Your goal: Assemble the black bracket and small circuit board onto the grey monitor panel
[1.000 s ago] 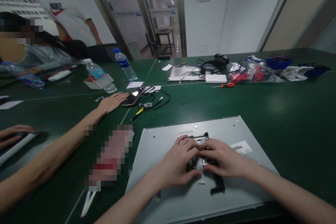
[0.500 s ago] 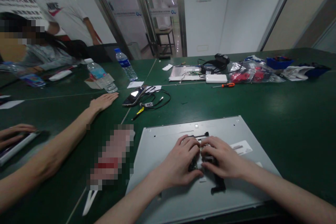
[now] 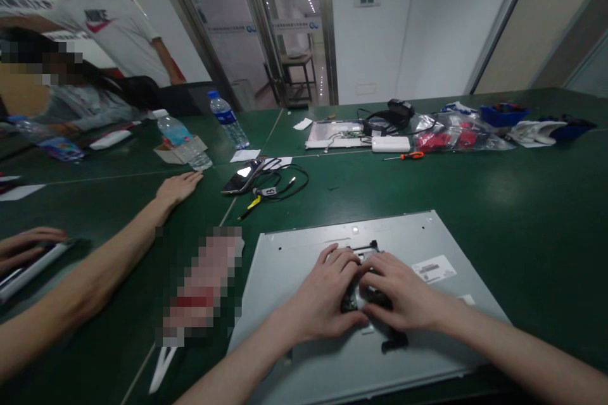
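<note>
A flat silver-grey metal panel [image 3: 294, 266], like the back of a display, lies before me. On its middle sits a small dark circuit board [image 3: 350, 299], mostly covered by my fingers. My left hand [image 3: 330, 294] curls over the board from the left, thumb along its near side. From the right, my right hand [image 3: 401, 294] bends its fingers onto the same spot, its fingertips meeting those of the left. A black bracket-like piece [image 3: 395, 340] sticks out below my right hand. Beyond the fingers shows a thin black strip [image 3: 368, 245]. A white label [image 3: 433, 269] is stuck right of my hand.
Left of the panel lies a pixelated item with a white strap [image 3: 163, 367]. A co-worker's arm [image 3: 114, 266] reaches across the table. Further off are a phone [image 3: 242, 177], black cable [image 3: 304, 180], bottles [image 3: 228, 119], orange screwdriver [image 3: 411, 156] and plastic bag [image 3: 463, 133].
My right hand has shifted slightly left and toward me over the board, uncovering more of the white label. My left hand stays nearly in place. The co-worker's hand has drawn back a little.
</note>
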### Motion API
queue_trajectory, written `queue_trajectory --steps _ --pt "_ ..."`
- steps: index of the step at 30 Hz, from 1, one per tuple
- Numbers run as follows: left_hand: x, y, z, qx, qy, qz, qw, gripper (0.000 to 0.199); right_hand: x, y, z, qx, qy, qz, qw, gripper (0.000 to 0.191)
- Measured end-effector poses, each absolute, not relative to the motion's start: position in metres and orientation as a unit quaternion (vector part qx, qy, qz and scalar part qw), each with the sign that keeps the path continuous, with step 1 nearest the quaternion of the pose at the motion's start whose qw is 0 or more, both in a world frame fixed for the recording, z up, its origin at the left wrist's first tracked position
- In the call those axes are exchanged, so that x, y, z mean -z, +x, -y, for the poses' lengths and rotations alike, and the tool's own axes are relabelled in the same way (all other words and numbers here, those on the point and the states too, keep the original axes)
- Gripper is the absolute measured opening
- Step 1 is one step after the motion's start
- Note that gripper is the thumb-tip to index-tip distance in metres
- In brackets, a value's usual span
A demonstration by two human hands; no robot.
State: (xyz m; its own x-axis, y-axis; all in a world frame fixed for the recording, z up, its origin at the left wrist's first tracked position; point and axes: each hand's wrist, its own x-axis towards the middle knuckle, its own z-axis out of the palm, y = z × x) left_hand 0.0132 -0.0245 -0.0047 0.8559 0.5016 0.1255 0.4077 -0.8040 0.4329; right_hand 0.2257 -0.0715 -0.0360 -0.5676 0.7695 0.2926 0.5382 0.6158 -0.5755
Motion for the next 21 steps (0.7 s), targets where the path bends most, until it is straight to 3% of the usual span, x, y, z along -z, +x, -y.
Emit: queue_trajectory --steps 8,21 --pt "0.0027 0.012 0.0241 -0.114 0.943 -0.242 0.196 0.049 0.0371 0.2243 0.0725 -0.228 -0.386 0.857 0.255 0.021" --pt "-0.0013 0.0147 0.0272 -0.103 0.943 -0.259 0.185 0.05 0.0336 0.2276 0.073 -0.245 -0.375 0.86 0.244 0.023"
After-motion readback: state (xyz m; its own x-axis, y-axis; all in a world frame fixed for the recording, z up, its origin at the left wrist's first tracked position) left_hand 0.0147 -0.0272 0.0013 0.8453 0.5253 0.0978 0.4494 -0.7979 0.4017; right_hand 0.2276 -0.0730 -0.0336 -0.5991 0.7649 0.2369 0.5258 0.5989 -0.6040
